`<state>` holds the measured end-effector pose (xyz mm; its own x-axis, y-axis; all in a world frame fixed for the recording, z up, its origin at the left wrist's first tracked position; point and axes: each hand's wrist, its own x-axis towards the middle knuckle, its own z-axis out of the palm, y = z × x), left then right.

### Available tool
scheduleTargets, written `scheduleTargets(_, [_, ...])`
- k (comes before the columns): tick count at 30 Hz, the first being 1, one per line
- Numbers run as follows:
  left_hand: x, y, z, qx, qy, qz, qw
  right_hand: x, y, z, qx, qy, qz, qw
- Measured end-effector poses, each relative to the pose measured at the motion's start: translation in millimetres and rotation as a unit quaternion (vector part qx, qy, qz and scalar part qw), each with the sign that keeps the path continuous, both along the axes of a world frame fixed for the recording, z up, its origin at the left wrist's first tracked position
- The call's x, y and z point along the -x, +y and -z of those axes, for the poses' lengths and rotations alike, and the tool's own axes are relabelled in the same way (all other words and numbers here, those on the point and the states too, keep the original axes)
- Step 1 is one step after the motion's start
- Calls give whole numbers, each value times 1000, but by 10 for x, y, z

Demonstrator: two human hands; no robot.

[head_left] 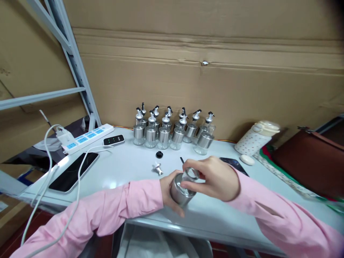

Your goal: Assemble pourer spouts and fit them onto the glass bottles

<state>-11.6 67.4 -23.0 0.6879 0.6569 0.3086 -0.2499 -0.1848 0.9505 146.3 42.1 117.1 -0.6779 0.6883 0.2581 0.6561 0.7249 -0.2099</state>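
Note:
A glass oil bottle (183, 191) with a brushed steel sleeve stands near the table's front edge, its open mouth tilted toward me. Around the sleeve wraps my left hand (172, 193), closed on it. My right hand (212, 177) grips the clear neck between thumb and fingers. Just beyond the bottle lie a silver pourer spout (158, 168) and a black stopper (159, 154). A small black strip (182, 159) shows behind my right fingers, partly hidden. Farther back, an uncapped bottle (204, 142) stands at the right end of a group of similar bottles (164, 136) fitted with pourers.
On the left are a power strip (90, 138), a small black device (114, 140), a phone (73, 172) and a white cable (80, 165). At right stand a dotted flask (252, 139) and a brown bag (309, 161). A dark phone-like object (233, 164) lies behind my right wrist.

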Motion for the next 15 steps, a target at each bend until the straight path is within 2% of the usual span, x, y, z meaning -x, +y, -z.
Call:
scheduleTargets(3, [-25,-18,66,66,-33,-17,997,-182,204,-192,-36,63,24,997])
scheduleTargets(5, [-27,-28,86,116,-23,-20,993,-312,416,-387,-95,106,108,984])
scheduleTargets(8, [-17,-32,75,168,-13,-22,985,-411,761,-508,-95,78,255,959])
scheduleTargets(10, [-10,-29,58,187,-15,-17,982,-405,973,-422,-101,26,322,941])
scheduleTargets(13, [-1,-25,45,192,-16,-10,981,-357,1248,-162,-94,-19,343,935])
scheduleTargets(15, [3,-24,45,194,-17,-6,981,-345,1405,1,-80,-2,351,933])
